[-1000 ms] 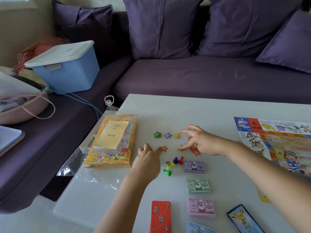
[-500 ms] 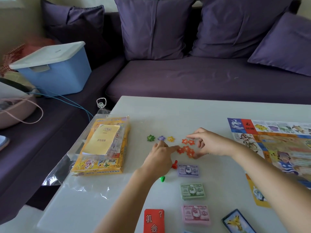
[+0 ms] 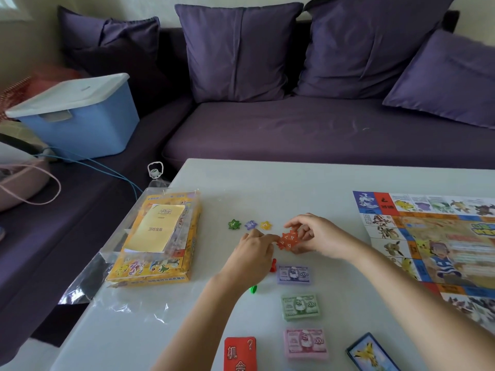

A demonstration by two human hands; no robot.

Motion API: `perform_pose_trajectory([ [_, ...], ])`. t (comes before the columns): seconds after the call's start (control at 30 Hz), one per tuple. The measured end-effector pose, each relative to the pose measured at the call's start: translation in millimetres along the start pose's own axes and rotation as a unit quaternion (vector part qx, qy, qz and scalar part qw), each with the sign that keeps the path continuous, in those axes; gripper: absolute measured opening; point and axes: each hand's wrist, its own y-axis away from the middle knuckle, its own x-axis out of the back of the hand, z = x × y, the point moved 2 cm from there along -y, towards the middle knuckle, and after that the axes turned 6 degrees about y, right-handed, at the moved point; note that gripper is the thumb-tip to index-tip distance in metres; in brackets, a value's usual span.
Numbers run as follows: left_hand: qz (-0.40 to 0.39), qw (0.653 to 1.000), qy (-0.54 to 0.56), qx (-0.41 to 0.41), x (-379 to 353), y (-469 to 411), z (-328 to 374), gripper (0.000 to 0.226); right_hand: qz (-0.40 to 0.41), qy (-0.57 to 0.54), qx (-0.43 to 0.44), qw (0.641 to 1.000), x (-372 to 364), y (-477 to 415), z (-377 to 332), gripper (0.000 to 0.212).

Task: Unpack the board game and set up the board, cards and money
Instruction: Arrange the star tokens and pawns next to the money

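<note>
We note a change: red star-shaped plastic tokens [image 3: 288,240], scattered a second ago, now bunched in one tight cluster on white tabletop [image 3: 267,183]. Our right hand [image 3: 318,236] curls round cluster, pinching it. Our left hand [image 3: 251,261] has slid in, straight fingertips pressing cluster's left edge. Hands nearly meet. Green star token [image 3: 234,224], purple star token [image 3: 250,224] and yellow star token [image 3: 265,225] sit in row just behind. Printed game board [image 3: 442,236] lies unfolded at right. We judge token sorting nearly done.
</note>
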Motion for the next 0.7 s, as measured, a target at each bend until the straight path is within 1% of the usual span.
perform_pose_trajectory([
  [0.1, -0.010, 1.000, -0.003, -0.020, -0.8, 0.7, -0.2, 0.038, 0.010, -0.060, -0.012, 0.998, -1.1, 1.6, 6.8, 0.056],
  [0.2, -0.006, 1.000, -0.007, -0.024, 2.3, 3.9, 4.4, 0.033, 0.020, -0.095, -0.023, 0.995, 0.0, 5.7, 11.9, 0.054],
  [0.3, 0.005, 0.999, -0.014, -0.037, 4.9, 6.0, 6.9, 0.031, 0.048, -0.138, -0.056, 0.988, 4.5, 10.6, 14.3, 0.052],
  [0.33, 0.004, 0.999, -0.013, -0.039, 5.5, 6.8, 7.6, 0.031, 0.056, -0.122, -0.069, 0.989, 5.9, 11.9, 13.7, 0.053],
  [0.4, 0.001, 0.999, -0.012, -0.043, 5.0, 7.4, 7.7, 0.031, 0.063, -0.045, -0.091, 0.993, 5.2, 14.5, 8.8, 0.057],
  [0.47, 0.002, 0.999, -0.011, -0.048, 4.2, 7.2, 9.4, 0.032, 0.070, 0.019, -0.090, 0.993, -0.5, 16.0, -0.3, 0.060],
  [0.5, 0.002, 0.999, -0.009, -0.051, 3.7, 6.8, 10.7, 0.032, 0.076, 0.023, -0.083, 0.993, -4.5, 15.4, -4.0, 0.059],
  [0.57, -0.003, 0.999, -0.002, -0.052, 2.3, 6.2, 12.0, 0.034, 0.083, 0.012, -0.070, 0.994, -11.1, 12.3, -9.0, 0.049],
  [0.63, -0.007, 0.998, 0.010, -0.055, 2.7, 6.5, 13.1, 0.037, 0.076, 0.015, -0.065, 0.995, -14.4, 8.1, -11.9, 0.038],
  [0.7, -0.013, 0.998, 0.020, -0.059, 3.4, 6.7, 13.3, 0.040, 0.072, 0.027, -0.069, 0.995, -15.2, 4.3, -12.8, 0.034],
])
